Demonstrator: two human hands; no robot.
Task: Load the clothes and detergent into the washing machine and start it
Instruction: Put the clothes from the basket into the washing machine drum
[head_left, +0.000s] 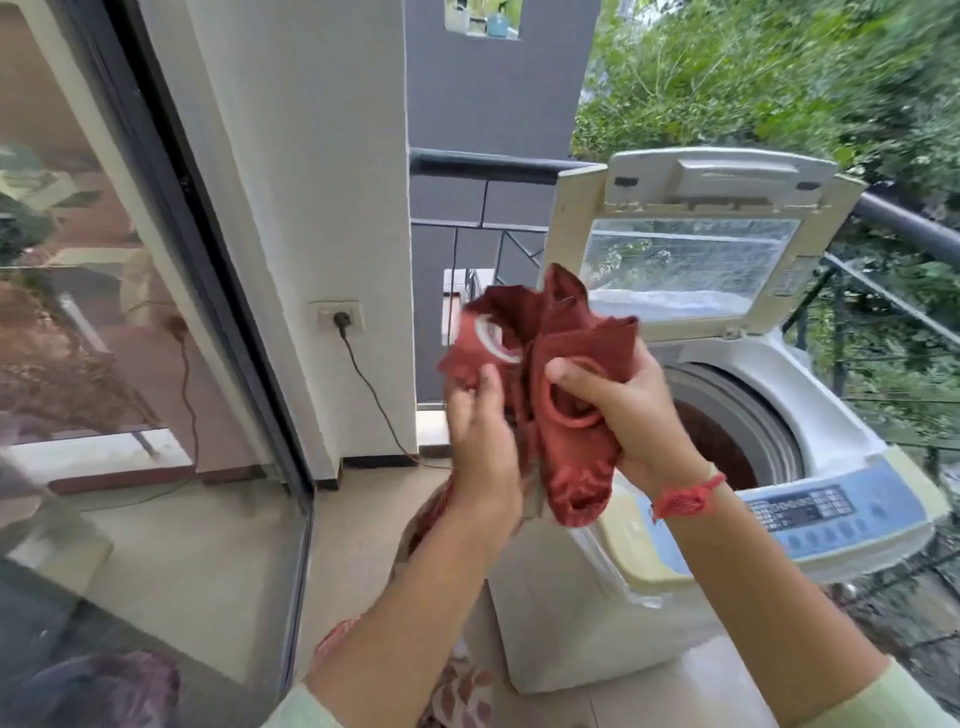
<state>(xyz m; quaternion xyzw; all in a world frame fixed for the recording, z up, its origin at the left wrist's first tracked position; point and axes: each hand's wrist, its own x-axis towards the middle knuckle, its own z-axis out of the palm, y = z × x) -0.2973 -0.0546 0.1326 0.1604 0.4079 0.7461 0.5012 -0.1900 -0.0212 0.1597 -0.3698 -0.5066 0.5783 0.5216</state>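
Note:
A crumpled dark red garment (566, 364) with pale ring prints is held in the air by both hands, just left of the washing machine. My left hand (480, 447) grips its left side from below, thumb on the cloth. My right hand (628, 410) grips its right side, thumb pressed on the front. A white top-loading washing machine (789, 467) stands at the right with its lid (696, 244) raised. Its round drum (727, 426) is open, and dark reddish cloth shows inside. The blue control panel (810, 512) faces me.
A glass sliding door (130, 364) fills the left. On the white wall a socket (340, 317) carries a plugged cable that runs down to the floor. Patterned cloth (462, 680) lies low between my forearms. A dark balcony railing (909, 223) and greenery are behind the machine.

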